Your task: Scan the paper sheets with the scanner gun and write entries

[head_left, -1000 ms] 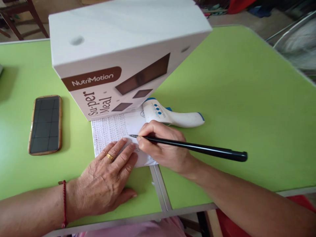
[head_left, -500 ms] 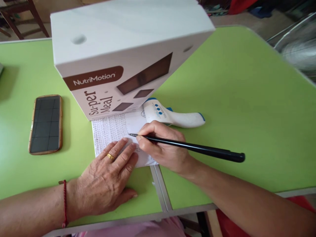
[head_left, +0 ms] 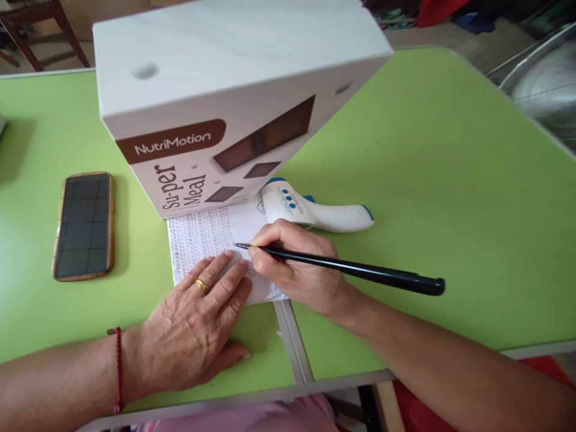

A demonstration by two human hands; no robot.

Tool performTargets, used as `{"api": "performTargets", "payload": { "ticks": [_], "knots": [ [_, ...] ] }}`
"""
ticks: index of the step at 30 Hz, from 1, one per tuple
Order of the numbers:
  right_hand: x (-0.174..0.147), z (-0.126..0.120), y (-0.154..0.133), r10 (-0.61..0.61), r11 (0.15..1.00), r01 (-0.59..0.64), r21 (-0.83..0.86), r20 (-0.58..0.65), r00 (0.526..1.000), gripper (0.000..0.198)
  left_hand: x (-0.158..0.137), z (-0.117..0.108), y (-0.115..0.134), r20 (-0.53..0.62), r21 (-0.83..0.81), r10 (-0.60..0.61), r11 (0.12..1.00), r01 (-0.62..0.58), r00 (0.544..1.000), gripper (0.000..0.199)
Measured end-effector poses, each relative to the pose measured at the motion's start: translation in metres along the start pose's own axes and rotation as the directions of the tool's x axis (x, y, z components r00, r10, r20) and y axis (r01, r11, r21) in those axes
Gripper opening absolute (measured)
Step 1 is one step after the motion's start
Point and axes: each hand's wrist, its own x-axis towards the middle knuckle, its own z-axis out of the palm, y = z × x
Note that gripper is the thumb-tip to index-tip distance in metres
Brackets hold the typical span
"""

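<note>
My right hand [head_left: 297, 264] pinches a black pen [head_left: 355, 269] whose tip rests on a white sheet of paper [head_left: 202, 235]. Rows of small handwriting cover the left part of the paper. Flat on the sheet's lower edge lies my left hand [head_left: 198, 318], fingers stretched out, thumb on the table. A white and blue infrared thermometer [head_left: 315, 210] lies just beyond my right hand, at the paper's right side. Against the paper's far edge stands a tall white NutriMotion box [head_left: 198, 150]; whether it stands on the sheet I cannot tell.
The green table [head_left: 441, 180] has a metal seam [head_left: 292, 342] running toward me below the paper. A phone [head_left: 84, 227] in a brown case lies at the left. Beyond the table are a wooden chair [head_left: 45, 36] and, at the right, a fan [head_left: 546, 90].
Both hands keep their places, and the pen tip stays at about the same spot on the paper. The pen's back end has shifted very slightly left.
</note>
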Motion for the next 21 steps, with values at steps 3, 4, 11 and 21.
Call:
{"api": "performTargets", "payload": {
  "ticks": [3,4,11,21],
  "knots": [
    [0.000,0.000,-0.001,-0.007,1.000,0.007,0.005,-0.004,1.000,0.015,0.000,0.000,0.000,0.002,0.006,0.001,1.000,-0.001,1.000,0.071],
    [0.001,0.000,-0.001,-0.003,1.000,0.003,0.007,-0.008,1.000,0.015,0.000,0.000,0.000,0.001,-0.003,-0.001,1.000,0.001,1.000,0.070],
    [0.003,-0.011,-0.002,-0.183,0.974,0.175,-0.145,-0.042,0.982,0.012,-0.001,0.000,0.000,-0.058,-0.028,0.016,0.999,-0.018,0.998,0.061],
    [-0.001,-0.030,-0.002,-0.427,0.656,0.504,-0.561,0.275,0.861,0.034,0.008,-0.021,-0.033,-0.806,-0.427,-0.417,0.901,0.076,0.420,0.032]
  ]
}}
